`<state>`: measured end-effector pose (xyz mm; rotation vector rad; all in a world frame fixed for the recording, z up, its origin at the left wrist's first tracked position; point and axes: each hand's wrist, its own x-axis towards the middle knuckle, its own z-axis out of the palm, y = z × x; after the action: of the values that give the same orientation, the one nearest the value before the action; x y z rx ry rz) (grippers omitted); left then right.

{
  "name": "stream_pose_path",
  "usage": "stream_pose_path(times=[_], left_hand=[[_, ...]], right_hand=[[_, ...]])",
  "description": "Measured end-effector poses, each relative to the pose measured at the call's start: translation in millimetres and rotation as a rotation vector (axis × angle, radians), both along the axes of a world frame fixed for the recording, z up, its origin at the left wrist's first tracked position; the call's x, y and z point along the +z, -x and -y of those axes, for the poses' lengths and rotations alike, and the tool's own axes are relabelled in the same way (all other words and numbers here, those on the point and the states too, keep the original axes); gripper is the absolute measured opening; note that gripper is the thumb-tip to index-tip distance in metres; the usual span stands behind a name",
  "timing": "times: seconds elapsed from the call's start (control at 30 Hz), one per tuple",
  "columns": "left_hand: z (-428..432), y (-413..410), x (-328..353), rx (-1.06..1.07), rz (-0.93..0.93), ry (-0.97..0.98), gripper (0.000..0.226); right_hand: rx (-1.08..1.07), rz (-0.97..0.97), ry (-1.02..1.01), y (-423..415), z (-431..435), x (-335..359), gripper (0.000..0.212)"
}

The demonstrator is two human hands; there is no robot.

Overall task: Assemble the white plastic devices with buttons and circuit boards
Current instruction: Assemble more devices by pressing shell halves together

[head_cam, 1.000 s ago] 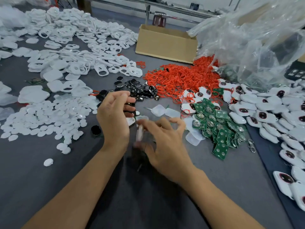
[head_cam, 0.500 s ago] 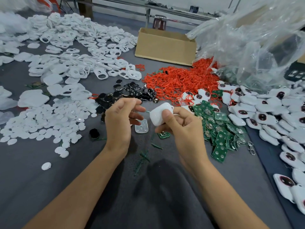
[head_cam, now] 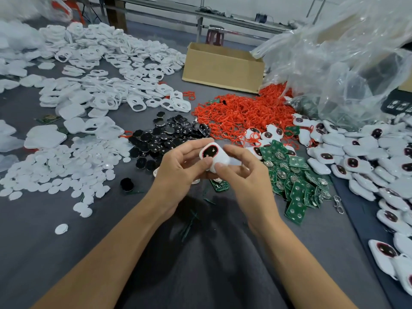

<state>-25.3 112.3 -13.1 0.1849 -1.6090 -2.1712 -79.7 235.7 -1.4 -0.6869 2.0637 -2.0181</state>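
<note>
Both hands hold one white plastic device (head_cam: pixel 215 156) above the grey table; its black button with a red rim faces me. My left hand (head_cam: pixel 181 168) grips its left side, thumb on the lower edge. My right hand (head_cam: pixel 243 172) pinches its right side with thumb and forefinger. A single green circuit board (head_cam: pixel 219 186) lies on the table just under my hands. The pile of green circuit boards (head_cam: pixel 294 181) sits to the right, black buttons (head_cam: pixel 166 137) behind my left hand, red rings (head_cam: pixel 240 114) further back.
White shells with holes (head_cam: pixel 111 85) and white round discs (head_cam: pixel 55 168) cover the left. Finished white devices (head_cam: pixel 367 157) crowd the right side. A cardboard box (head_cam: pixel 223 68) and a clear plastic bag (head_cam: pixel 345 63) stand at the back. A lone black button (head_cam: pixel 127 184) lies left of my wrist.
My right hand lifted a white shell off the table and brought it to my left hand. The shell has been turned so its black button faces up, held by both hands.
</note>
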Motion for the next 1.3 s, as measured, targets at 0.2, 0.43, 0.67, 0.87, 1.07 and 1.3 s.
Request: stream_pose_path(times=[0.2,0.43,0.67,0.87,1.07,1.3], left_hand=[[0.5,-3.9,0.5,-0.041,0.049,0.227,0.039],[-0.7,-3.4,-1.2,-0.058,0.057,0.225,0.032],[-5.9,-2.9,-2.2,-0.127,0.022,0.187,0.031],[-6.8,-3.1,-3.2,-0.081,0.031,0.176,0.030],[-9.1,-4.3,-3.5,-0.074,0.044,0.156,0.031],[-8.0,-2.4,-3.3,0.065,0.063,0.185,0.029]], right_hand=[[0.222,0.141,-0.086,5.3,-5.4,-1.9,0.018],[0.137,0.068,-0.153,6.3,-1.2,-4.5,0.021],[0.072,0.111,-0.095,7.8,-7.3,-6.0,0.016],[0.127,0.145,-0.053,9.0,-7.6,-6.6,0.018],[0.144,0.147,-0.075,12.3,-9.5,-5.2,0.018],[0.116,-0.025,-0.171,8.2,-2.3,-7.9,0.016]])
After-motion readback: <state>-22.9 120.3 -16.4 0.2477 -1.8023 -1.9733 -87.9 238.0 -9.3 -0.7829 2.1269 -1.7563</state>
